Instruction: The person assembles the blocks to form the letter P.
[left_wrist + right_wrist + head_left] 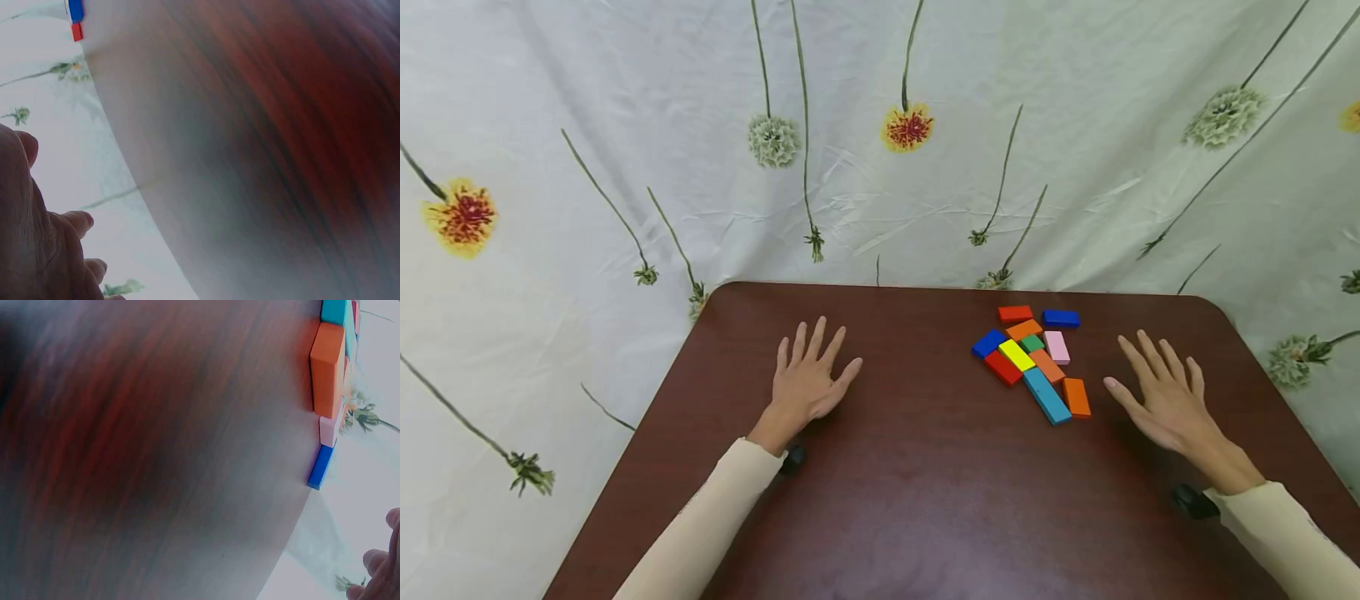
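Note:
In the head view my left hand point(808, 383) is spread over the table's left part, fingers straight, holding nothing. My right hand point(1168, 404) is likewise spread, to the right of a cluster of coloured blocks, touching none. The nearest blocks to it are an orange block point(1077, 397) and a pink block point(1056, 347). Around them lie a light blue block point(1047, 396), a yellow block point(1017, 355), a green block point(1032, 342), a blue block point(1061, 318) and several red and orange ones. The right wrist view shows the orange block point(327, 369) at the upper right.
The dark brown table point(880, 500) has rounded far corners. Behind it hangs a pale cloth point(850, 200) with printed flowers. A small black object point(793, 459) is at the left wrist and another point(1195, 502) at the right wrist.

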Action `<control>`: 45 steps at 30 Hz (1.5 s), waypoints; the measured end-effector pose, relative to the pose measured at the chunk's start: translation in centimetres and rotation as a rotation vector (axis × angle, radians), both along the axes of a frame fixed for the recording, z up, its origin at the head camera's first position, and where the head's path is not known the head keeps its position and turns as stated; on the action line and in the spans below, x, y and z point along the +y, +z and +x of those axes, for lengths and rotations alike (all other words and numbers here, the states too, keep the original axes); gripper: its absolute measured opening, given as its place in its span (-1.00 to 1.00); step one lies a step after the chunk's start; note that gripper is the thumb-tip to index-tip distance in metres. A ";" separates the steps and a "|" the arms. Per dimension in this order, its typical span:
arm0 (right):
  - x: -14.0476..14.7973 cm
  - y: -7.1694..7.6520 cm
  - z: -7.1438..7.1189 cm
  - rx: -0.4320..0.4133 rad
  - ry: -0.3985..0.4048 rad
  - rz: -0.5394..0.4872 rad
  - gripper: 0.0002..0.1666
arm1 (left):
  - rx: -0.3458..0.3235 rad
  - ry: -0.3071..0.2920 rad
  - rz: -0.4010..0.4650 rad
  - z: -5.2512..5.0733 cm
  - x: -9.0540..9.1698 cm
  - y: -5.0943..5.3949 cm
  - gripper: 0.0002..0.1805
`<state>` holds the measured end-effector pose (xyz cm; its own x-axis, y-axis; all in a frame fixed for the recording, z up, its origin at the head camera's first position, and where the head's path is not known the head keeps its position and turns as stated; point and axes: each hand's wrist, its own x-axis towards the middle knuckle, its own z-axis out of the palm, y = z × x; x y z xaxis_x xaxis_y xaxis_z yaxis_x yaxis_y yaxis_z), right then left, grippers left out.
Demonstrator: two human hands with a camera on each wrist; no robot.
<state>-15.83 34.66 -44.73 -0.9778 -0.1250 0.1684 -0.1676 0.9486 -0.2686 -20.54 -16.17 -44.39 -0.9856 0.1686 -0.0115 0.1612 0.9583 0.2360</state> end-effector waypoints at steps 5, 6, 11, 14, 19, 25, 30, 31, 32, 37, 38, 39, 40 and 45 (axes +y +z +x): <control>-0.7 -0.3 -0.3 -0.006 0.020 0.002 -0.09 | -0.010 -0.020 0.013 0.0 2.1 0.0 -0.16; -0.8 -0.3 -0.3 -0.010 0.024 0.003 -0.09 | -0.012 -0.027 0.017 0.0 2.6 0.0 -0.16; -1.3 -0.7 -0.4 -0.025 0.045 0.003 -0.10 | -0.018 -0.071 0.038 0.2 5.5 -0.5 -0.15; -1.5 -0.8 -0.5 -0.022 0.058 -0.006 -0.11 | -0.021 -0.095 0.054 0.4 7.3 -0.7 -0.16; -1.7 -0.9 -0.5 -0.010 0.080 -0.020 -0.13 | -0.013 -0.143 0.082 0.7 10.5 -0.6 -0.16; -1.8 -1.1 -0.3 -0.004 0.108 -0.037 -0.14 | -0.022 -0.200 0.074 0.9 14.4 -0.4 -0.16; -1.8 -1.1 -0.2 -0.011 0.130 -0.053 -0.15 | -0.046 -0.232 0.049 1.1 17.7 -0.4 -0.16; -1.9 -1.2 -0.2 -0.009 0.140 -0.059 -0.16 | -0.048 -0.239 0.048 1.2 18.2 -0.4 -0.16; -1.9 -1.2 -0.2 -0.008 0.148 -0.068 -0.16 | -0.051 -0.241 0.044 1.3 18.8 -0.5 -0.16; -1.9 -1.5 -0.1 -0.015 0.189 -0.126 -0.17 | -0.058 -0.259 0.012 1.8 21.3 -0.7 -0.16; -1.9 -1.5 -0.1 -0.022 0.193 -0.141 -0.17 | -0.059 -0.261 0.006 1.9 21.8 -0.7 -0.16; -1.8 -1.6 -0.1 -0.029 0.200 -0.156 -0.17 | -0.059 -0.265 0.004 2.0 22.1 -0.8 -0.16; -1.8 -1.6 -0.2 -0.040 0.205 -0.173 -0.17 | -0.056 -0.269 0.001 2.2 22.5 -0.8 -0.15; -1.4 -1.9 -0.3 -0.099 0.241 -0.281 -0.17 | -0.059 -0.290 0.017 2.7 24.1 -1.0 -0.13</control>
<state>-16.13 33.30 -46.59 -0.9394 -0.3154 0.1345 -0.3365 0.7723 -0.5388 -17.84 7.95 -45.43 -0.8941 0.4434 -0.0623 0.4129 0.8703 0.2687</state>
